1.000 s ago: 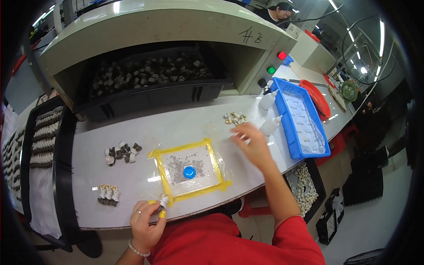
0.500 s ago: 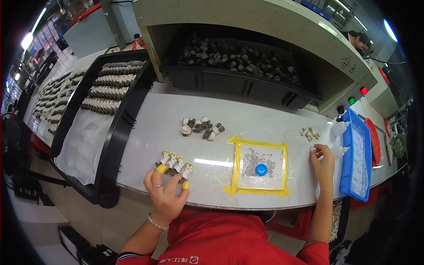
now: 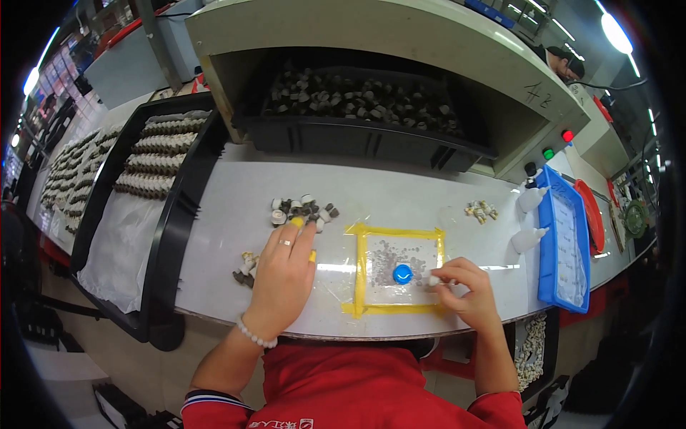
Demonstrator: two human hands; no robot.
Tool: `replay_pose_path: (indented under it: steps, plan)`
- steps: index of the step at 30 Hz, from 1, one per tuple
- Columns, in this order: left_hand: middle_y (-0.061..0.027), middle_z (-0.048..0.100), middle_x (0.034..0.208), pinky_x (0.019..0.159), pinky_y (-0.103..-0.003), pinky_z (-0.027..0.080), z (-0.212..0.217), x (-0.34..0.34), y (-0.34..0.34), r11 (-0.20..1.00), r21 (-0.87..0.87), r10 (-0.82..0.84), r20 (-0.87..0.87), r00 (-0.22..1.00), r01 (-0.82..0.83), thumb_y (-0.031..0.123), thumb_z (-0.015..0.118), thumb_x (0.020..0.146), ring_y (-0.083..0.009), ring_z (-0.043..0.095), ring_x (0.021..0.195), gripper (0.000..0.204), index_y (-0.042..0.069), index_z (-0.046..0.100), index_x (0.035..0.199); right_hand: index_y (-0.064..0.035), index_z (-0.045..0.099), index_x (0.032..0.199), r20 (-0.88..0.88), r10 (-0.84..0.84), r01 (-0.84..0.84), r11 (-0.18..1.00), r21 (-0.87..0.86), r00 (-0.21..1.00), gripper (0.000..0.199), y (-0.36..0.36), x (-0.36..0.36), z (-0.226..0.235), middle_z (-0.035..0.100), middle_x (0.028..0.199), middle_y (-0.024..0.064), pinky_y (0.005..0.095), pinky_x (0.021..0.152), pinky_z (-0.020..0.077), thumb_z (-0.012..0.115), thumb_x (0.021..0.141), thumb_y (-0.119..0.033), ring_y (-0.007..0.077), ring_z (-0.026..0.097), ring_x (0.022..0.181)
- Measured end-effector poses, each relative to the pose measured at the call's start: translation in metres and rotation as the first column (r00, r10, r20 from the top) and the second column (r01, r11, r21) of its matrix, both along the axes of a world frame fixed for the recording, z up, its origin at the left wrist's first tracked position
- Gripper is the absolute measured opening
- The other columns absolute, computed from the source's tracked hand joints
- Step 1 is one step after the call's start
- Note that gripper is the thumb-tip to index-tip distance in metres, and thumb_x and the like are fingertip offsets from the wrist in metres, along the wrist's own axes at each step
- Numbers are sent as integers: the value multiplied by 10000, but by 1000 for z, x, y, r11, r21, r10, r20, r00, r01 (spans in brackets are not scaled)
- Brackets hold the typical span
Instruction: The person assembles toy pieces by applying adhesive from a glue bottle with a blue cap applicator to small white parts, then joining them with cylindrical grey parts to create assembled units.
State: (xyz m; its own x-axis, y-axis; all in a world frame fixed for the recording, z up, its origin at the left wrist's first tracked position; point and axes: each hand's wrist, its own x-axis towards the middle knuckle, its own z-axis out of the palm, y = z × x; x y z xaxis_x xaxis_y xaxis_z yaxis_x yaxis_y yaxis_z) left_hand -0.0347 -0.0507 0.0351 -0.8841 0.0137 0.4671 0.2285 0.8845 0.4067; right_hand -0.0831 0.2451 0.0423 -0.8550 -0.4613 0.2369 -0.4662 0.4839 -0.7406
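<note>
My left hand (image 3: 284,275) lies flat on the white table, fingers stretched toward a loose pile of small grey and white parts (image 3: 304,210); its fingertips touch the pile's near edge. A smaller cluster of parts (image 3: 245,266) sits just left of that hand. My right hand (image 3: 463,292) rests at the right edge of a clear sheet framed with yellow tape (image 3: 397,270) and pinches a small white part. A blue cap (image 3: 403,274) stands on the sheet, next to the right fingertips.
A black tray (image 3: 168,214) with rows of parts on white film is at the left. A black bin (image 3: 357,136) of parts sits under a beige hood. Two white squeeze bottles (image 3: 530,222), a blue tray (image 3: 568,247) and a few parts (image 3: 480,211) are at the right.
The view swung back toward the centre. My left hand moved from the small cluster forward to the bigger pile. My right hand came back from the blue tray to the taped sheet.
</note>
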Motion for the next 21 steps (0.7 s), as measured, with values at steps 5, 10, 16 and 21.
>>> replay_pose_path:
  steps: [5,10,16,21]
  plan:
    - [-194,512,1047,820,-389,458,-14,-23,9,985,-170,20,84,996,-6,-35,510,776,-335,520,940,315,-96,541,1084,-33,687,946,2,64,-64,994,91,998,248,-18,-7,2,613,859,80,282,664,491,662,699,-19,194,611,737]
    - [-179,497,985,806,-395,450,-10,-5,17,999,10,-52,214,975,51,-30,539,763,-325,514,930,260,-55,555,1021,-38,687,914,-154,135,-101,973,209,979,213,-26,-12,0,614,844,85,298,645,509,666,703,-33,223,616,731]
    - [-179,492,979,760,-424,447,-12,5,21,991,42,-130,201,971,124,-26,582,715,-338,514,862,298,-32,553,1012,-39,670,857,-249,259,-173,931,320,933,173,-35,-19,-1,590,804,76,341,630,501,652,690,-79,247,600,724]
    - [-90,542,978,819,-323,532,-21,21,38,312,950,-488,175,855,-16,-95,571,776,-207,604,899,257,-42,552,1027,-35,671,857,-235,272,-181,920,347,933,172,-37,-19,0,590,806,77,345,631,500,650,690,-71,249,598,720]
